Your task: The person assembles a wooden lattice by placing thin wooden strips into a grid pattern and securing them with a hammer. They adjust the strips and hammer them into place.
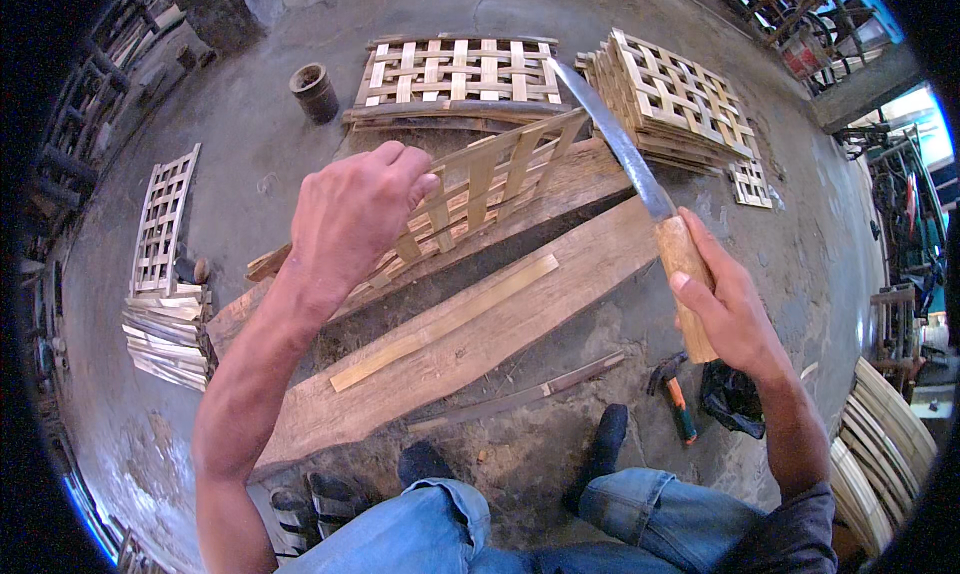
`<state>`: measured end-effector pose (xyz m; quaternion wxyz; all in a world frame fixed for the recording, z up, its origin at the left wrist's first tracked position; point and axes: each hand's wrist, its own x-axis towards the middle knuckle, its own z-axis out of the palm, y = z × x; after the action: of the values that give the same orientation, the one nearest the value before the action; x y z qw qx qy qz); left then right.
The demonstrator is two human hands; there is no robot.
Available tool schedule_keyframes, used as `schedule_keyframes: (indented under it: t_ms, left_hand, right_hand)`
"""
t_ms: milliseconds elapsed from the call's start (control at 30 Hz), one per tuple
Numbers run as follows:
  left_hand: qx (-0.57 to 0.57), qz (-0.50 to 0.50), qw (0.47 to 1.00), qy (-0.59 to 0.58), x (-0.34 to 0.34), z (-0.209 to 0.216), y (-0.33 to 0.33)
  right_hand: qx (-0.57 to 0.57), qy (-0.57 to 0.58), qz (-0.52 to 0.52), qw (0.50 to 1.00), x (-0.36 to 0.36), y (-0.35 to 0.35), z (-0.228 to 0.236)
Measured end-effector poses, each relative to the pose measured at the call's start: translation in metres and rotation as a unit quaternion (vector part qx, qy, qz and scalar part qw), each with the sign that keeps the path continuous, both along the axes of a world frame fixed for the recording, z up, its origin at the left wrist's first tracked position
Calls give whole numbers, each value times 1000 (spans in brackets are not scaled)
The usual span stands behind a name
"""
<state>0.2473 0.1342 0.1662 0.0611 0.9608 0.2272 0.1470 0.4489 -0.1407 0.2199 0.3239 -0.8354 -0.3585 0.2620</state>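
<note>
2 planks (pixel 520 319) side by side, L forearm (pixel 250 394) blocking view of part of both; 2 panel piles (pixel 650 139) beyond; 1 panel (pixel 482 186) tilted over far plank, L hand (pixel 350 209) curled, pinching its top edge; 1 pot (pixel 318 96) L of piles; 1 strip (pixel 445 322) on near plank; 1 knife (pixel 648 189) in R hand (pixel 735 314), wrapped tight rnd handle, blade nr panel's far end; 1 hammer (pixel 679 396) nr R foot (pixel 607 439)

Pale slat (pixel 445 322) on wooden plank (pixel 460 351)

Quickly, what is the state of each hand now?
Left hand: closed, holding the tilted woven panel.
Right hand: closed, holding the knife by its wooden handle.
</note>
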Motion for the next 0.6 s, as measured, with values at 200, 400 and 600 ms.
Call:
schedule_keyframes:
  t_ms: [200,400,600]
  left_hand:
    - [1,-6,1000,-9,-1,1,0]
    - [-1,-6,1000,6,-5,3,-2]
    - [9,11,1000,-22,-4,7,24]
  right_hand:
    - [-3,-37,35,999,2,-5,-6]
    - [4,-15,37,999,6,-15,-25]
    - [22,-190,-104,976,63,-119,-143]
